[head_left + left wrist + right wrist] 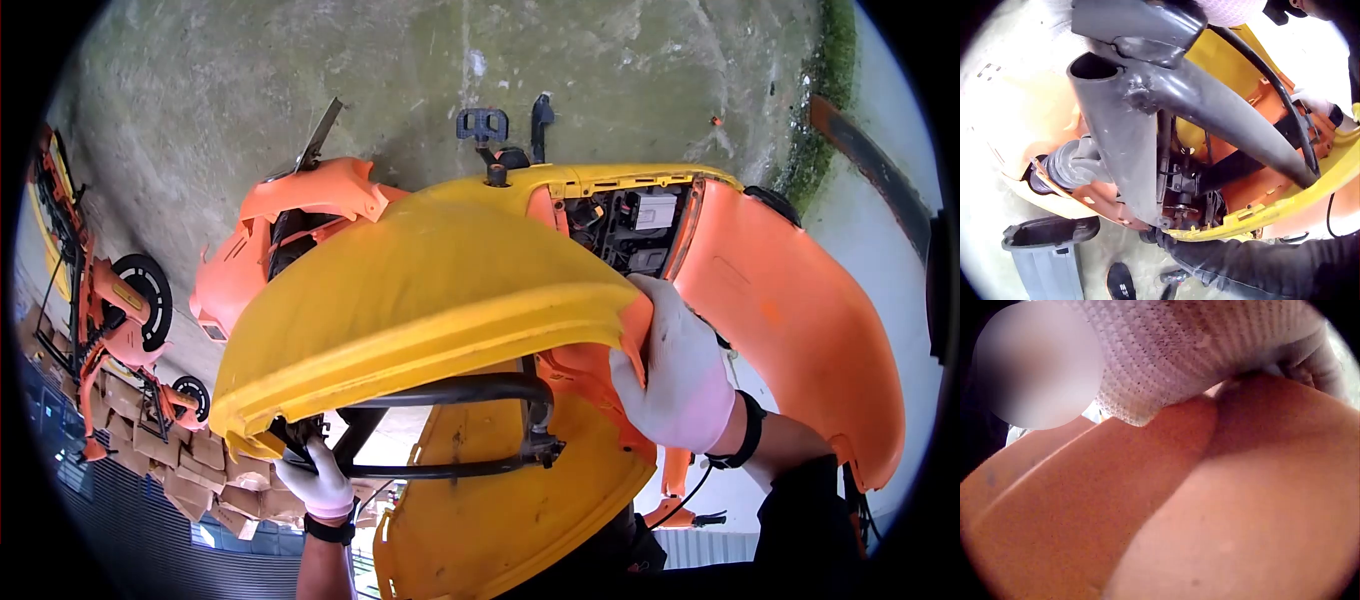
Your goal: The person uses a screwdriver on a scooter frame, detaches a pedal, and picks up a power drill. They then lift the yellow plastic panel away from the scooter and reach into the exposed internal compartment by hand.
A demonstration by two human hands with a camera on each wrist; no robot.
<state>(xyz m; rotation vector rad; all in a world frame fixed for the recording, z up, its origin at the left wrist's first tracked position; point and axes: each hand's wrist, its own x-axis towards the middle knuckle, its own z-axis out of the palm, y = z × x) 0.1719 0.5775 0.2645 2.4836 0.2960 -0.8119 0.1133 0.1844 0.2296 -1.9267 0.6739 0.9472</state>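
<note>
An electric bike's body fills the middle of the head view, with a yellow side panel bulging over a black tubular frame. White-gloved, my left hand holds the dark frame end beside the panel's lower left corner; its glove shows at the top of the left wrist view, against the black tube. My right hand, gloved too, grips the edge of an orange panel at the yellow panel's right end. Its glove lies over an orange surface in the right wrist view.
A pedal sticks out beyond the body, over the concrete floor. Electronics lie exposed in an opening near a large orange fender. Other orange bikes and cardboard boxes stand to the left. A grey bin is at lower left.
</note>
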